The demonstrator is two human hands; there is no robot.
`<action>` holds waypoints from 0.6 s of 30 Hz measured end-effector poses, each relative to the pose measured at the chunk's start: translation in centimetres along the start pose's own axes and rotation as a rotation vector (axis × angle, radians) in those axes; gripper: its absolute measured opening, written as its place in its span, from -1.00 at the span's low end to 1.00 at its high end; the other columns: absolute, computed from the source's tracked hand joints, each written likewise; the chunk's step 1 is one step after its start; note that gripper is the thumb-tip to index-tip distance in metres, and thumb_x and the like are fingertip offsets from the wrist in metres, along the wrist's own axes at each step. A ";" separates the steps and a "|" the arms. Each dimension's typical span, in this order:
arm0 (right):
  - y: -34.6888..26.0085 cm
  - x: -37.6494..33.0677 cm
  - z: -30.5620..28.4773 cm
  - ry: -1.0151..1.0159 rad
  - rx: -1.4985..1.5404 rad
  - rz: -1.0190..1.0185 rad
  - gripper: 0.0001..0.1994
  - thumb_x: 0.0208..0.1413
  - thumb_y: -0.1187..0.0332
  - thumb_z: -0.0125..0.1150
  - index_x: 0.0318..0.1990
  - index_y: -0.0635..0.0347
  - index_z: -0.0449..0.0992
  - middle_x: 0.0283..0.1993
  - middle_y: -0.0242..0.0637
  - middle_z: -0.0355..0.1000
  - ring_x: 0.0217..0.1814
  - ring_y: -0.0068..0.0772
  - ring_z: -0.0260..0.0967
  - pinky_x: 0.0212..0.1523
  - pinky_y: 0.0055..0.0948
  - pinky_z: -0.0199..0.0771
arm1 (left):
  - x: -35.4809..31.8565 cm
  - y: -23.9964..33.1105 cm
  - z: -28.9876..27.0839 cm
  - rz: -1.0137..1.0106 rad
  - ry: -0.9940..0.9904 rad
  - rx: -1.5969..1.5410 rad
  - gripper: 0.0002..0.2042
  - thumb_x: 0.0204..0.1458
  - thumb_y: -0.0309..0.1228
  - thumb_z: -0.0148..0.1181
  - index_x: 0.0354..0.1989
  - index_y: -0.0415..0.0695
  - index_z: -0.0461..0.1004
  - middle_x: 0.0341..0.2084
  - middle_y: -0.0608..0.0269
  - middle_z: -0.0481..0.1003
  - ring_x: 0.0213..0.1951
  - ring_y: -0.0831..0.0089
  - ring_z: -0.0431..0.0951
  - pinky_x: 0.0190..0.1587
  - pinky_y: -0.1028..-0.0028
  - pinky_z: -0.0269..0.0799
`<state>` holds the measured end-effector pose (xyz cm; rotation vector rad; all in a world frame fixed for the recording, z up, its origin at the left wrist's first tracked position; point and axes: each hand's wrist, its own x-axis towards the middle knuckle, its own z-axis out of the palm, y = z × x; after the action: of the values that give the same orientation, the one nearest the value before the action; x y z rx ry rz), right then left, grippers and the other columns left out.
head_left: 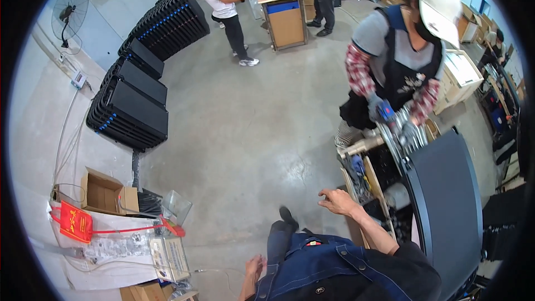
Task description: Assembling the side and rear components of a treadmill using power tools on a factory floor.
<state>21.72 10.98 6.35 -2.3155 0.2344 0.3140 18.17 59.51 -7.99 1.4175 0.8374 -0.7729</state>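
My right hand (337,201) is held out in front of me at waist height, fingers loosely bent and apart, with nothing in it. It is nearest to a wooden tool tray (379,192) on the right. My left hand (256,266) hangs low by my left side, empty, its fingers slightly curled and apart. Beyond the tray, a co-worker in a white cap grips a blue power screwdriver (385,112) over metal rollers (409,134). These adjoin a long black treadmill-like deck (446,189).
Black folded frames (136,106) stand in rows along the left wall. A cardboard box (108,192) and a red bag (76,222) lie by a cluttered white table (117,245) at lower left. Two people stand beside a wooden workbench (287,22) at the back. Grey floor (239,122) stretches between.
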 end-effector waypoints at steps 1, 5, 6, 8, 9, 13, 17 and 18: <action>0.1 3.0 -0.9 -0.020 0.011 0.008 -0.61 0.20 0.11 0.25 0.06 0.17 0.52 -0.20 -0.05 0.62 -0.10 0.05 0.58 -0.05 -0.08 0.55 | 1.8 1.4 -0.1 -0.106 0.036 -0.050 -0.81 0.20 -0.38 0.19 -0.16 -0.27 0.53 -0.42 0.09 0.57 -0.43 0.34 0.60 -0.38 0.38 0.58; 1.0 14.6 -4.4 -0.050 0.102 0.103 -0.58 0.17 0.08 0.25 0.05 0.17 0.55 -0.16 -0.04 0.62 -0.02 0.04 0.56 0.00 -0.05 0.51 | 10.9 11.3 -1.8 0.110 -0.106 0.267 -0.85 0.15 -0.41 0.22 -0.25 -0.26 0.53 -0.47 0.11 0.56 -0.49 0.33 0.58 -0.46 0.35 0.57; 1.7 17.6 -5.6 -0.034 0.110 0.121 -0.58 0.17 0.08 0.25 0.05 0.17 0.55 -0.16 -0.04 0.62 -0.02 0.04 0.56 0.00 -0.05 0.51 | 13.4 16.5 0.1 0.118 -0.043 0.232 -0.86 0.13 -0.41 0.23 -0.29 -0.25 0.53 -0.50 0.13 0.55 -0.52 0.34 0.57 -0.50 0.37 0.55; 2.4 23.4 -7.5 -0.035 0.086 0.182 -0.58 0.17 0.05 0.24 0.02 0.18 0.57 -0.17 -0.06 0.62 -0.02 0.04 0.56 0.00 -0.07 0.51 | 18.7 26.9 3.7 0.152 0.088 0.216 -0.87 0.10 -0.42 0.24 -0.34 -0.24 0.53 -0.54 0.17 0.54 -0.55 0.37 0.56 -0.55 0.40 0.52; 3.8 26.7 -8.3 -0.012 0.094 0.199 -0.58 0.17 0.05 0.24 0.02 0.18 0.57 -0.17 -0.06 0.62 -0.02 0.04 0.56 0.00 -0.07 0.51 | 21.7 32.7 8.2 0.188 0.141 0.224 -0.88 0.09 -0.43 0.24 -0.35 -0.25 0.53 -0.55 0.20 0.53 -0.55 0.38 0.56 -0.56 0.42 0.52; 8.0 39.7 -12.2 -0.016 0.202 0.210 -0.61 0.17 0.10 0.25 0.00 0.21 0.58 -0.28 -0.11 0.62 -0.24 -0.09 0.60 -0.13 -0.18 0.56 | 29.2 56.5 28.6 0.567 -0.131 0.355 -0.77 0.15 -0.36 0.21 -0.19 -0.31 0.52 -0.49 0.26 0.54 -0.48 0.53 0.51 -0.46 0.51 0.45; 13.8 51.7 -15.2 -0.048 0.572 0.389 -0.63 0.17 0.15 0.27 -0.04 0.27 0.57 -0.37 -0.23 0.61 -0.47 -0.34 0.57 -0.38 -0.36 0.58 | 27.6 72.2 51.4 0.815 -0.399 0.405 -0.65 0.21 -0.26 0.22 -0.02 -0.33 0.50 -0.37 0.25 0.54 -0.35 0.53 0.51 -0.31 0.52 0.47; 15.7 54.6 -16.3 -0.018 0.600 0.412 -0.63 0.17 0.15 0.27 -0.04 0.27 0.57 -0.37 -0.23 0.61 -0.47 -0.34 0.57 -0.38 -0.36 0.58 | 26.7 74.2 56.0 0.809 -0.433 0.440 -0.65 0.21 -0.26 0.22 -0.02 -0.33 0.50 -0.37 0.25 0.54 -0.35 0.53 0.51 -0.31 0.52 0.47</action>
<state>72.12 -15.52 -9.47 -1.6588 0.6994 0.4028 97.45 5.90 5.97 1.7015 -0.2736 -0.5972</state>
